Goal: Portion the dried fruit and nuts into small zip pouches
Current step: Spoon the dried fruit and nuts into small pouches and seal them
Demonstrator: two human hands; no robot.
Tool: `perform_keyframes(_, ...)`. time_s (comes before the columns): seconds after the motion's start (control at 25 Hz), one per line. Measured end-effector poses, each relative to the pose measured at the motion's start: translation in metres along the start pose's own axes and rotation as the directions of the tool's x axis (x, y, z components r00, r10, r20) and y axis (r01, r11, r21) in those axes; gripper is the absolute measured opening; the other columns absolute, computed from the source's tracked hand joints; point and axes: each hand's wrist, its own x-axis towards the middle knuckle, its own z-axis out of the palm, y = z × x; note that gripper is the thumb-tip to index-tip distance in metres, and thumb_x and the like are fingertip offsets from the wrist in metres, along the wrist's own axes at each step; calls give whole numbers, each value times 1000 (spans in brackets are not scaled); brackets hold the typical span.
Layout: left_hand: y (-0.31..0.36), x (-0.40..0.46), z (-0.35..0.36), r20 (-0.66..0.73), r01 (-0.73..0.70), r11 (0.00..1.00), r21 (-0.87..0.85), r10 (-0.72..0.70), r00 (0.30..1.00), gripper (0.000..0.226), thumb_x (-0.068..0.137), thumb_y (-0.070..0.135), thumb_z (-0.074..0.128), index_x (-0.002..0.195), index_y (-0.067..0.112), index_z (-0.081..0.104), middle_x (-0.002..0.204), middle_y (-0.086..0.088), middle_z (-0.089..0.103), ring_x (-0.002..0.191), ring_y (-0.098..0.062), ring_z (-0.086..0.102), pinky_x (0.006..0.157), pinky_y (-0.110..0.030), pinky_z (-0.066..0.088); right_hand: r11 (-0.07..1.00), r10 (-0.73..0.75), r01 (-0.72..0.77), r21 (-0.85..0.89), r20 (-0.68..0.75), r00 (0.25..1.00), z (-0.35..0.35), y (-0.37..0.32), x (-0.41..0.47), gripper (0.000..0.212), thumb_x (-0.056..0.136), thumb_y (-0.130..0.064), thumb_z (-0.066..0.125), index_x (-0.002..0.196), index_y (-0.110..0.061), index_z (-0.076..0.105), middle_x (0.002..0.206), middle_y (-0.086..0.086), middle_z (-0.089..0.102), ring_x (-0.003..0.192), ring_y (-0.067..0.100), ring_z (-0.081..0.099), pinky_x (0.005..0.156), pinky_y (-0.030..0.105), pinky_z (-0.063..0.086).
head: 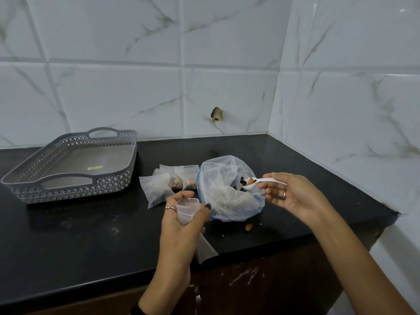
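My left hand (181,226) holds a small clear zip pouch (188,211) with its mouth spread round and facing up; the pouch's lower end sticks out below my palm. My right hand (293,194) grips a white plastic spoon (263,181) that carries an almond and some dark dried fruit, held over the big clear bag of fruit and nuts (227,189). That bag sits open on the black counter (91,242). Three filled pouches (172,180) lie just left of the bag.
A grey perforated tray (75,164) with handles stands at the back left, nothing visible in it. One loose almond (248,227) lies on the counter in front of the bag. Tiled walls close the back and right sides. The counter's front edge runs below my hands.
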Motion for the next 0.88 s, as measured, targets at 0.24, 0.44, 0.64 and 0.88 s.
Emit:
perform_keyframes(0.24,5,5,8,154,-140,960,241,105,982,40,79,20,75,112,29,53,106,3,61,94,-9,61,63,-8,48,992,-102,91,88,129,986,7,-11,-29,21,94,-12,51,101,0,67,80,15,70,64,15,61,66,29,53)
perform_keyframes(0.44,3,7,2,267,-257,896,363,165,950,34,80,23,75,108,29,56,107,9,61,95,2,58,71,-9,49,988,-152,132,81,340,928,24,-13,-62,27,89,-18,50,101,1,65,80,17,68,62,14,59,63,26,54)
perform_keyframes(0.64,4,5,1,290,-279,915,293,193,937,38,80,14,74,112,22,55,100,10,65,89,9,60,70,-5,46,923,-188,308,-231,426,885,36,-9,-79,22,95,-17,48,101,-8,67,83,12,72,67,16,61,71,28,55)
perform_keyframes(0.88,0,5,1,279,-307,921,239,237,931,49,71,44,78,108,21,56,98,1,68,92,-10,65,81,-25,54,444,-353,649,-618,544,761,43,4,-87,19,95,-30,48,105,-39,61,84,-14,69,78,2,63,74,19,51)
